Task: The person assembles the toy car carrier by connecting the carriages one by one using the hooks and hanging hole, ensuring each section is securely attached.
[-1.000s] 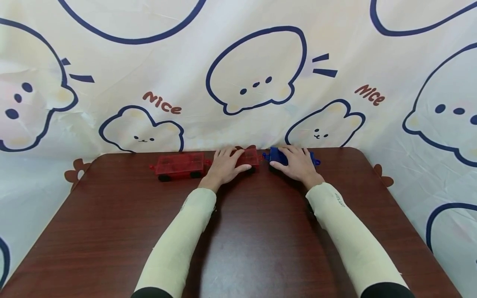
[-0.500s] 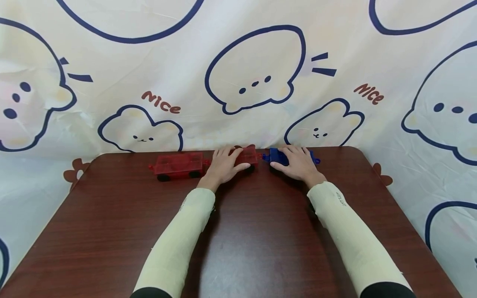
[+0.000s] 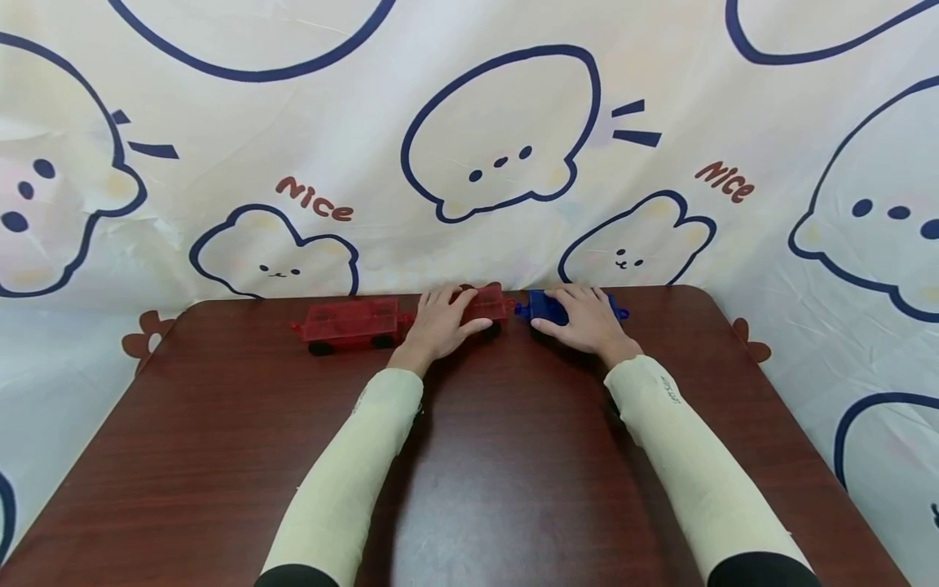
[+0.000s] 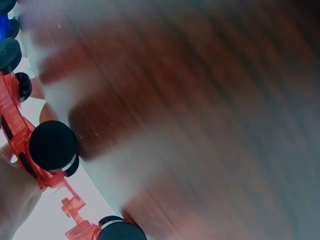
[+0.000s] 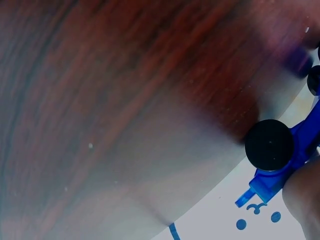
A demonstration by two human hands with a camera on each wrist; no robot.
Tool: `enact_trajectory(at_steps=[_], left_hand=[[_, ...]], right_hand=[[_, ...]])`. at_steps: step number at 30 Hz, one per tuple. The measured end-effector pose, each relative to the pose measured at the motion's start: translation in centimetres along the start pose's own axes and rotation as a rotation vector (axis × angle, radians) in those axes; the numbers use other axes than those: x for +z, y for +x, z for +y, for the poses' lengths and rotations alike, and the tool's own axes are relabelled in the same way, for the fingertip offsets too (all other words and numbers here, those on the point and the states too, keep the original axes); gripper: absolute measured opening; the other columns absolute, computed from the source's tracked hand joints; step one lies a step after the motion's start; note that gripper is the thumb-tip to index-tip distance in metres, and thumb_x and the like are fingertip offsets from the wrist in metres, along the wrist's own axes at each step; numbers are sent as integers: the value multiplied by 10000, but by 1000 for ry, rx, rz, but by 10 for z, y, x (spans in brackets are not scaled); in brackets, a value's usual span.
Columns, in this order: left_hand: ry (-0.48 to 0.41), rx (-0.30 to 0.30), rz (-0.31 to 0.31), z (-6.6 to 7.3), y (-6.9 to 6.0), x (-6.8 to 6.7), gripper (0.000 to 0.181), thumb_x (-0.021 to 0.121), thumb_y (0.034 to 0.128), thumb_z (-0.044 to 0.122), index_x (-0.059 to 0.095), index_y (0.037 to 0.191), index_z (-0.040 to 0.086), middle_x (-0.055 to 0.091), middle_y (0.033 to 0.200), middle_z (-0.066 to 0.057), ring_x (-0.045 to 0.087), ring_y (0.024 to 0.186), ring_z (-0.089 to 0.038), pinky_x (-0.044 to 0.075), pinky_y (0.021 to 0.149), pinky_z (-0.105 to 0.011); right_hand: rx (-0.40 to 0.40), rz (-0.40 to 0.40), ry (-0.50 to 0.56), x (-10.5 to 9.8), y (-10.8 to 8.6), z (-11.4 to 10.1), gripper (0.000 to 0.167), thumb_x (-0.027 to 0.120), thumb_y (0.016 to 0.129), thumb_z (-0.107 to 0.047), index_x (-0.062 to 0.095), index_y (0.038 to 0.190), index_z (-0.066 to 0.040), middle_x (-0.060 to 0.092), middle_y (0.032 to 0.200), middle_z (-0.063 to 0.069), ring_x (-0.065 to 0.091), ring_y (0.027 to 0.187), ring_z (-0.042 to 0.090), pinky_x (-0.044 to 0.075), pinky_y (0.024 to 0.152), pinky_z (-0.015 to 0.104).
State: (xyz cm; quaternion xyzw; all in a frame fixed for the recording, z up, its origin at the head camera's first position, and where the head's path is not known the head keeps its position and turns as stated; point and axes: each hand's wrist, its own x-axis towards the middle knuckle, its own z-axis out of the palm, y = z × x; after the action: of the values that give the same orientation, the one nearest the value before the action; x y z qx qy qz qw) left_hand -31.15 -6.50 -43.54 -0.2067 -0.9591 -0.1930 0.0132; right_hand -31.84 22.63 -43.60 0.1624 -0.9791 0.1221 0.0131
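Note:
My left hand [image 3: 438,328] grips a red toy train car [image 3: 486,303] from above, its thumb along the near side. The right hand [image 3: 584,322] holds a blue toy train car [image 3: 541,307] the same way. The two cars stand end to end near the table's far edge; whether their couplers are hooked I cannot tell. Another red toy train car [image 3: 352,322], longer, stands left of the left hand. In the left wrist view the held car's black wheel [image 4: 52,145] is on the tabletop. A blue coupler [image 5: 245,197] sticks out past a black wheel [image 5: 270,145] in the right wrist view.
The cars stand on a dark brown wooden table [image 3: 469,489] with rounded far corners. Right behind its far edge hangs a pale printed curtain [image 3: 381,163] with cartoon outlines, which also covers both sides.
The head view has shifted very slightly. Both hands and all the cars keep their places on the table.

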Motion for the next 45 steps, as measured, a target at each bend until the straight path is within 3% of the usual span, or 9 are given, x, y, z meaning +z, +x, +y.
enact_trajectory(at_steps=[24,45], left_hand=[[17,8,-9,3,1,0,743,498,985,643,398,1565,189,371,1538,-139,299,1424,-331,108,1201,-556],[73,56,-11,6,0,-1,726,503,991,628,427,1546,167,397,1514,-150,318,1415,-311,143,1186,-560]], right_hand=[[-2,-12,2,0,1,-6,854,485,903,-747,466,1519,-156,403,1573,140,295,1462,402,120,1177,658],[-5,-20,15,-4,-1,-6,854,497,905,-741,470,1514,-143,414,1562,146,307,1453,398,116,1177,658]])
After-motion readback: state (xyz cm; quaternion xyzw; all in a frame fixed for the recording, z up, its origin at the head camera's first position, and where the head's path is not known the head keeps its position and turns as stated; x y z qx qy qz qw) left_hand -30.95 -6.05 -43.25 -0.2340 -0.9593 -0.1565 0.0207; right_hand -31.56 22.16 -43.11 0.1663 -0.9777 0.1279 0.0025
